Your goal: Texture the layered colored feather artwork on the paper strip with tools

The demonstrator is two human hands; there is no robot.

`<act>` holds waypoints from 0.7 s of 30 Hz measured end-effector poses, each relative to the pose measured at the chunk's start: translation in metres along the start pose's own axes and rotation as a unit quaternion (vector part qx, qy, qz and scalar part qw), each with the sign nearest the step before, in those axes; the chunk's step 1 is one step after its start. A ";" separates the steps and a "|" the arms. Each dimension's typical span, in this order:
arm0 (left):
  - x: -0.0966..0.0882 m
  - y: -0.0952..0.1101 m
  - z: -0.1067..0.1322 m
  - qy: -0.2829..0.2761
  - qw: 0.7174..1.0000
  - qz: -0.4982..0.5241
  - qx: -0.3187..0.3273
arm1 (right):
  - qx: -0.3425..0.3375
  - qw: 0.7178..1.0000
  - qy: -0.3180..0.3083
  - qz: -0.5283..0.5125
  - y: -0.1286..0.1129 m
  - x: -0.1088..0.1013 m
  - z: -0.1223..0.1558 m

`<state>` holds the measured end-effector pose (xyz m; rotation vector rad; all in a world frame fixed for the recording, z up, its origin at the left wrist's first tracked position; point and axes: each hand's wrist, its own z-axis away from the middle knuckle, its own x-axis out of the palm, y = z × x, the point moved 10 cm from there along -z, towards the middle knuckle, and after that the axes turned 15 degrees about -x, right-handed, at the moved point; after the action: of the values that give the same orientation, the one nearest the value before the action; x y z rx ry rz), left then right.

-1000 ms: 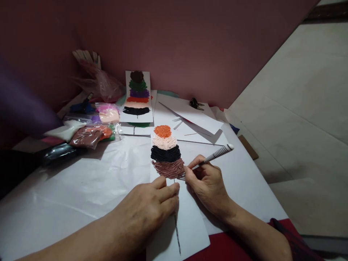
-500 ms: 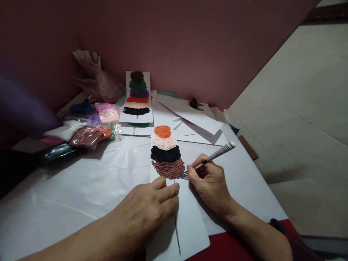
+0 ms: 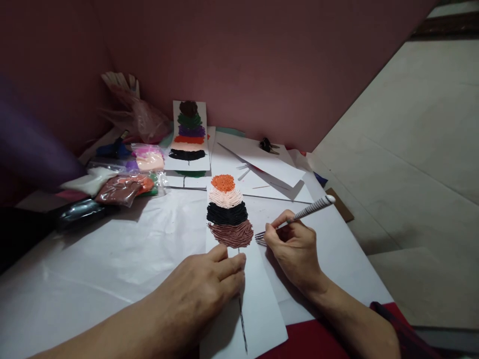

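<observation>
In the head view, a white card (image 3: pixel 258 299) lies before me with clay bands in orange, pale peach, black and brown, above a dark drawn stem. The brown clay band (image 3: pixel 232 234) is the lowest and carries fine grooves. My left hand (image 3: pixel 213 279) rests on the card just below it, fingers bent and slightly apart, pressing on the paper. In my right hand (image 3: pixel 294 249) is a fork (image 3: pixel 310 209) with a patterned handle, pinched like a pen. Its tines are just right of the brown clay's edge, apart from it.
A second card with colored bands (image 3: pixel 189 134) leans at the back. Bagged clay (image 3: pixel 123 189) in several colors lies at the left. Folded white paper (image 3: pixel 269 162) and keys (image 3: pixel 267 145) are at the back right. The table's right edge borders a tiled floor (image 3: pixel 419 199).
My right hand has moved a little to the right with the fork, drawing the tines off the brown clay's edge. My left hand stays on the card.
</observation>
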<state>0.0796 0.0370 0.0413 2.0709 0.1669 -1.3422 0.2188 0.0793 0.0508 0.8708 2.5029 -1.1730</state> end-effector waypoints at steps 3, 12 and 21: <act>-0.002 0.001 0.000 0.000 1.000 -0.001 -0.001 | 0.014 0.999 0.035 -0.025 0.004 -0.004 0.003; -0.003 0.001 0.000 0.010 1.000 -0.005 0.000 | 0.072 0.990 -0.013 -0.118 0.018 0.016 0.011; 0.004 -0.002 0.000 -0.006 0.999 -0.031 -0.011 | 0.092 0.987 -0.037 -0.130 0.015 0.025 0.009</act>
<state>0.0804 0.0374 0.0371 2.0536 0.2403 -1.3834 0.2076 0.0904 0.0244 0.5399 2.5339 -1.5080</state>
